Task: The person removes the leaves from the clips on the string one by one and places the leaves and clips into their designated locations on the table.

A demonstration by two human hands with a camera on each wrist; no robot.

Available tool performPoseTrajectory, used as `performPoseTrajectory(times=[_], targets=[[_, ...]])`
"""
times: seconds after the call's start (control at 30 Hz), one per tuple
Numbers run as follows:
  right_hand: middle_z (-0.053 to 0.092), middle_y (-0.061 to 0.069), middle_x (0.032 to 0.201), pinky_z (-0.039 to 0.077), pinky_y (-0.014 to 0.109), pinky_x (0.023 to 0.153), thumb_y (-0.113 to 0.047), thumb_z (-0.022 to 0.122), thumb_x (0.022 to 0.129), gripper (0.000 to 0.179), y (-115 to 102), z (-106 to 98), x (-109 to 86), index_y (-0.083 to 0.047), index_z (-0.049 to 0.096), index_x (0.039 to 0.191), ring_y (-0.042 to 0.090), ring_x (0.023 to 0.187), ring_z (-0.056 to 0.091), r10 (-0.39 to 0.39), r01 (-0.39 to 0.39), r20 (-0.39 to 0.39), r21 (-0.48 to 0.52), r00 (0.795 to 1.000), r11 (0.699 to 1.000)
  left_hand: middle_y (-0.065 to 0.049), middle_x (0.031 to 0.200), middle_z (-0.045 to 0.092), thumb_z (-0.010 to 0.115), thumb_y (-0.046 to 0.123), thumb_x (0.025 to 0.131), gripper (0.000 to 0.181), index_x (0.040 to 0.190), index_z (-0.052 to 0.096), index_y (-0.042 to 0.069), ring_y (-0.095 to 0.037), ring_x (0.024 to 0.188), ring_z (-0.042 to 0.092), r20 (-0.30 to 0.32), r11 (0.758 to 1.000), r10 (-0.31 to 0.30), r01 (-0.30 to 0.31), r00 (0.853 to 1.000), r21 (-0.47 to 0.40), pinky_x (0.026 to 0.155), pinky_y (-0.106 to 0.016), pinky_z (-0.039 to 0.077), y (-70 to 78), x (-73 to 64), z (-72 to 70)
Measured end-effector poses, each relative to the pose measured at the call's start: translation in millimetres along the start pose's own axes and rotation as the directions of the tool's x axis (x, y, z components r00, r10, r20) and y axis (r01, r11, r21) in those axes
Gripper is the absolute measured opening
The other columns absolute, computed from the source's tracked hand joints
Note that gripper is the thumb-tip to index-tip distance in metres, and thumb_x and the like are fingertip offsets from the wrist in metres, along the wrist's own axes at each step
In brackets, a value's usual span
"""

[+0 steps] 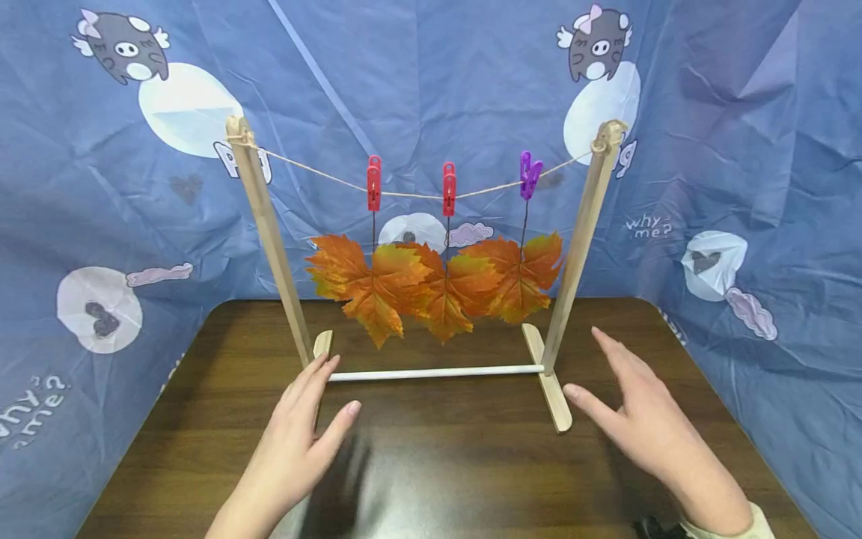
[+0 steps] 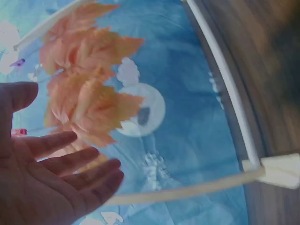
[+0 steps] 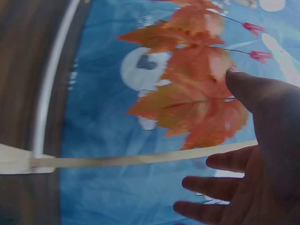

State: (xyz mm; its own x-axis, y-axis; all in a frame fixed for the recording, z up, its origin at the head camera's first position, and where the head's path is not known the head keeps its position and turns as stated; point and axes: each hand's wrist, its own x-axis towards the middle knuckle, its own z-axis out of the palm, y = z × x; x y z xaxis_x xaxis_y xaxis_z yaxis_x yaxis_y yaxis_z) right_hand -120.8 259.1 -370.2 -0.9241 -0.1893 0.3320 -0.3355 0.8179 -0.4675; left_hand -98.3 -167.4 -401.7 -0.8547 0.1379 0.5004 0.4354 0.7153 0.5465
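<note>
A wooden rack with two posts [image 1: 272, 239] and a white crossbar [image 1: 438, 372] stands on the table. Between the post tops sags a string [image 1: 310, 169]. On it, two red clothespins [image 1: 373, 184] and a purple clothespin [image 1: 528, 177] hold orange maple leaves [image 1: 373, 281] by their stems. My left hand [image 1: 289, 442] is by the rack's left foot, fingers extended and holding nothing; the left wrist view shows its palm facing the leaves. To the right of the right foot [image 1: 555, 400], my right hand [image 1: 646, 419] also holds nothing, thumb and fingers spread.
The dark wooden table [image 1: 444, 464] extends around the rack. A blue printed cloth [image 1: 431, 67] hangs behind it and along both sides. Something black [image 1: 656, 528] lies by the right wrist at the bottom edge.
</note>
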Motion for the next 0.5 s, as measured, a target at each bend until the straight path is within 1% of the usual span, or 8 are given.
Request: performPoseTrajectory(times=[0.07,0.13,0.23,0.3,0.37,0.43,0.5], targets=[[0.043,0.020,0.154,0.035,0.066,0.101,-0.041,0.073,0.094,0.082,-4,-7,4.4,-0.016,0.031,0.161,0.045,0.135,0.042,-0.014,0.014,-0.026,0.026,1.000,1.000,-0.009,0.150,0.049,0.073,0.020,0.096,0.059,0.148,0.050,0.007,-0.030,0.137,0.045,-0.033,0.998,0.038,-0.040,0.999,-0.053,0.108,-0.052,0.036,4.2,4.4,1.7],[0.048,0.020,0.150,0.038,0.064,0.100,-0.037,0.075,0.094,0.079,-8,-13,9.9,-0.017,0.036,0.159,0.043,0.132,0.047,-0.039,0.041,-0.071,0.032,0.997,0.999,-0.006,0.147,0.053,0.074,0.015,0.094,0.057,0.146,0.053,0.007,-0.026,0.135,0.048,-0.064,0.992,0.080,-0.086,0.995,-0.094,0.107,-0.047,0.038,8.7,9.1,3.6],[0.054,0.018,0.144,0.041,0.061,0.098,-0.032,0.079,0.091,0.074,-14,-22,20.1,-0.015,0.045,0.155,0.042,0.128,0.052,-0.090,0.094,-0.142,0.022,0.986,0.995,-0.007,0.140,0.059,0.073,0.010,0.092,0.053,0.142,0.056,0.004,-0.026,0.129,0.054,-0.093,0.982,0.134,-0.145,0.987,-0.123,0.104,-0.043,0.043,16.6,16.1,6.3],[0.057,0.017,0.141,0.042,0.059,0.098,-0.029,0.080,0.090,0.072,-18,-28,27.3,-0.014,0.049,0.152,0.042,0.127,0.053,-0.123,0.128,-0.179,0.015,0.976,0.992,-0.009,0.136,0.061,0.073,0.009,0.092,0.050,0.140,0.058,0.003,-0.026,0.125,0.057,-0.103,0.976,0.154,-0.167,0.983,-0.137,0.100,-0.044,0.046,22.2,20.8,8.1],[0.059,0.015,0.140,0.043,0.052,0.100,-0.028,0.082,0.088,0.070,-23,-34,34.2,-0.014,0.052,0.150,0.039,0.126,0.054,-0.148,0.153,-0.212,0.008,0.966,0.988,-0.010,0.130,0.064,0.072,0.009,0.093,0.047,0.138,0.059,0.002,-0.026,0.119,0.061,-0.111,0.970,0.170,-0.186,0.979,-0.154,0.096,-0.044,0.050,27.9,25.8,10.3],[0.061,0.013,0.137,0.042,0.040,0.103,-0.025,0.083,0.087,0.068,-28,-39,40.5,-0.014,0.055,0.148,0.038,0.124,0.057,-0.174,0.181,-0.246,0.006,0.954,0.983,-0.011,0.127,0.066,0.072,0.009,0.093,0.045,0.137,0.060,0.002,-0.024,0.115,0.062,-0.115,0.961,0.186,-0.205,0.976,-0.183,0.094,-0.044,0.051,33.6,31.2,12.8],[0.064,0.012,0.134,0.040,0.028,0.104,-0.021,0.084,0.085,0.066,-33,-44,46.2,-0.013,0.058,0.145,0.035,0.122,0.059,-0.203,0.214,-0.274,0.010,0.940,0.977,-0.009,0.125,0.067,0.072,0.010,0.094,0.044,0.136,0.061,0.003,-0.022,0.115,0.063,-0.115,0.955,0.196,-0.216,0.974,-0.205,0.094,-0.043,0.051,39.6,36.6,15.1]])
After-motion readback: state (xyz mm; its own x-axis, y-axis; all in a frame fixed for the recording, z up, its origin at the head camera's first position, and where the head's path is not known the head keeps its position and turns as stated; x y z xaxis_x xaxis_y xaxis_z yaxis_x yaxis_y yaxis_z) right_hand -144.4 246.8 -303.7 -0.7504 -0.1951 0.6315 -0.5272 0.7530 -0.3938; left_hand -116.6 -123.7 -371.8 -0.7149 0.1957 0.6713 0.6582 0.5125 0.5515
